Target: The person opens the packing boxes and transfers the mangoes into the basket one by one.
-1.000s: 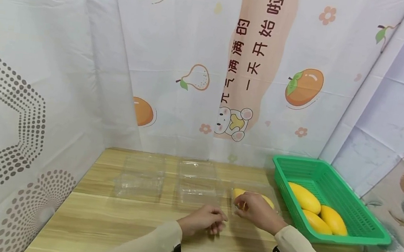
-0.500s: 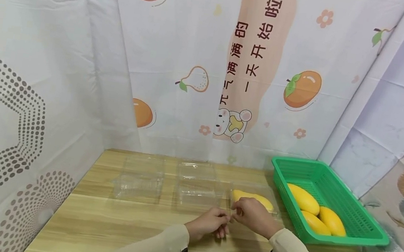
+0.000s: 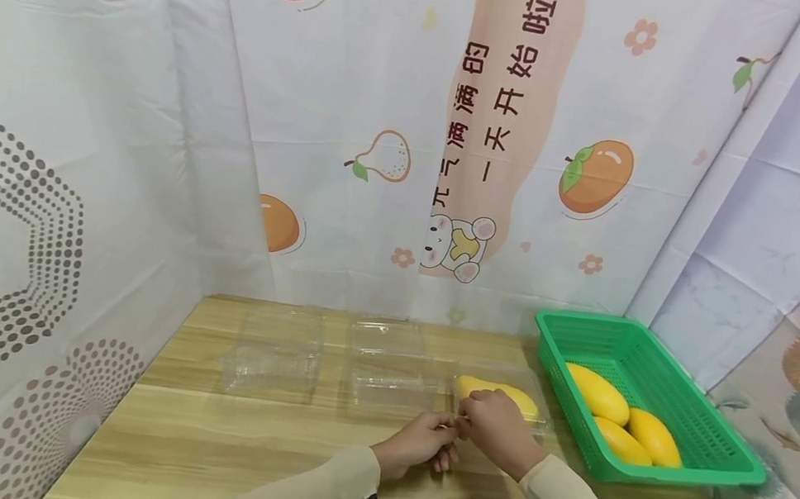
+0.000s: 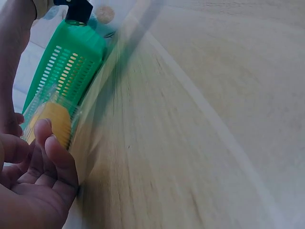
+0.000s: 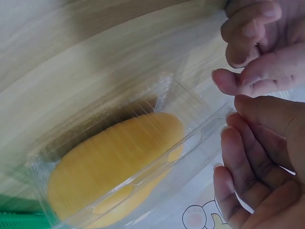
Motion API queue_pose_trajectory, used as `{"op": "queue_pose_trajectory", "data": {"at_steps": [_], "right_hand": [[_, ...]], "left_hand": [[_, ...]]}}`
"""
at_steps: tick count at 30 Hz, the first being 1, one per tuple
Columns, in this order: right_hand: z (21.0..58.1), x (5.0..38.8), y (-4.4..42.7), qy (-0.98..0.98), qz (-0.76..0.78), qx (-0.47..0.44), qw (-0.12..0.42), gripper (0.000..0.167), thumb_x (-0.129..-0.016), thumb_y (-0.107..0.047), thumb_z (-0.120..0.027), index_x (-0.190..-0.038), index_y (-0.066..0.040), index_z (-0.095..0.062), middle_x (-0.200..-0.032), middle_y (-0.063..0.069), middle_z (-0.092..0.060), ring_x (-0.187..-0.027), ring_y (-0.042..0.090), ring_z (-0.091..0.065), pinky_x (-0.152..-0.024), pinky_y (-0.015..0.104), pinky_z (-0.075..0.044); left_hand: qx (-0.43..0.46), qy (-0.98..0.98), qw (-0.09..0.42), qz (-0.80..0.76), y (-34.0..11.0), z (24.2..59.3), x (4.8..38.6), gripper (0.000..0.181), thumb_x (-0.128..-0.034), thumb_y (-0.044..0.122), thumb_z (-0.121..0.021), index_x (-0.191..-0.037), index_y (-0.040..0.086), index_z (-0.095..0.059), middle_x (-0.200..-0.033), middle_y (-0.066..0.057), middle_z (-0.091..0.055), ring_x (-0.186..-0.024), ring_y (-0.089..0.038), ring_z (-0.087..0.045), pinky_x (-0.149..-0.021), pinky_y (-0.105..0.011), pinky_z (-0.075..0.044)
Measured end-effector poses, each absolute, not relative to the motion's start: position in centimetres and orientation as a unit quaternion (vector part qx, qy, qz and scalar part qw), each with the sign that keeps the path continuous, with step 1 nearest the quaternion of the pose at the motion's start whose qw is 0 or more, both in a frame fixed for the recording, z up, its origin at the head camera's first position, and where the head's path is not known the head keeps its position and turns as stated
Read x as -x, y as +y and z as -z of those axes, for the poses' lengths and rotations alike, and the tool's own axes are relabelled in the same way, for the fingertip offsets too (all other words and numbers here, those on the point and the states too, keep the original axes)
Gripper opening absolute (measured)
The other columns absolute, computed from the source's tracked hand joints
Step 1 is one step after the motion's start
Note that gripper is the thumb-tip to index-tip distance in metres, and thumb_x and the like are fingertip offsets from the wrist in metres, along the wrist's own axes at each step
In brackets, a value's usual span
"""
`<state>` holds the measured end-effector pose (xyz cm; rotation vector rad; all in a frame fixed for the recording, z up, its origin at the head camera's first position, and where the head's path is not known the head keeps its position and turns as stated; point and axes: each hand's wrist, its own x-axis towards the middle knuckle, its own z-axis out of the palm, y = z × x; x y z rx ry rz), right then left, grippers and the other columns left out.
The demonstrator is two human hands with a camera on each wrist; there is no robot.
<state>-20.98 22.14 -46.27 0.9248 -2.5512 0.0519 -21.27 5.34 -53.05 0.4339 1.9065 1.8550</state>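
Observation:
A yellow mango (image 3: 518,397) lies inside a clear plastic box (image 3: 545,424) on the right part of the table. In the right wrist view, clear plastic passes over the mango (image 5: 114,157). My left hand (image 3: 419,443) and right hand (image 3: 498,430) meet in front of this box, fingertips touching or nearly so. The left fingers are curled, with thumb and index close together. The right thumb and index come up to the left fingertips, while its other fingers are bent. Whether something thin sits between the fingertips cannot be made out.
Two more clear plastic boxes, one at the left (image 3: 276,367) and one in the middle (image 3: 388,377), stand with lids raised on the wooden table (image 3: 227,436). A green basket (image 3: 686,479) with three mangoes (image 3: 598,393) stands at the right. Printed curtains (image 3: 337,275) hang behind.
My right hand has drawn back from over the boxed mango toward my left hand. The left hand has shifted slightly right, and their fingertips have come together.

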Motion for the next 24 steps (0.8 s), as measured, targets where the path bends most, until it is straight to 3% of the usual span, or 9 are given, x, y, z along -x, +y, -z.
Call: {"op": "queue_pose_trajectory", "data": {"at_steps": [8,16,24], "right_hand": [[46.37,21.03,21.91,-0.906,0.044,-0.342,0.245,0.030,-0.077,-0.013,-0.089,-0.067,-0.015,-0.061,-0.065,-0.005,-0.052,-0.056,0.014,-0.050,-0.057,0.030,-0.042],[46.75,20.88,22.09,-0.884,0.084,-0.359,0.288,0.037,-0.070,-0.019,-0.095,-0.069,-0.011,-0.059,-0.067,-0.001,-0.053,-0.057,0.016,-0.051,-0.056,0.031,-0.044],[47.07,20.77,22.36,-0.894,0.026,-0.339,0.290,0.035,-0.077,-0.015,-0.090,-0.066,-0.015,-0.057,-0.063,-0.004,-0.046,-0.055,0.015,-0.050,-0.053,0.029,-0.037]], "left_hand": [[-0.155,0.682,0.225,-0.678,5.53,52.90,21.38,0.021,-0.1092,0.014,-0.050,-0.110,0.010,-0.070,-0.075,-0.007,-0.065,-0.054,-0.011,-0.055,-0.050,-0.022,-0.047],[-0.151,0.672,0.228,-0.688,5.77,52.94,21.36,0.023,-0.1098,0.020,-0.050,-0.112,0.008,-0.069,-0.073,-0.005,-0.063,-0.054,-0.010,-0.054,-0.049,-0.021,-0.047],[-0.130,0.662,0.221,-0.704,6.04,53.19,21.24,0.023,-0.1106,0.018,-0.048,-0.114,0.005,-0.067,-0.077,-0.005,-0.064,-0.056,-0.010,-0.056,-0.051,-0.019,-0.047]]}}
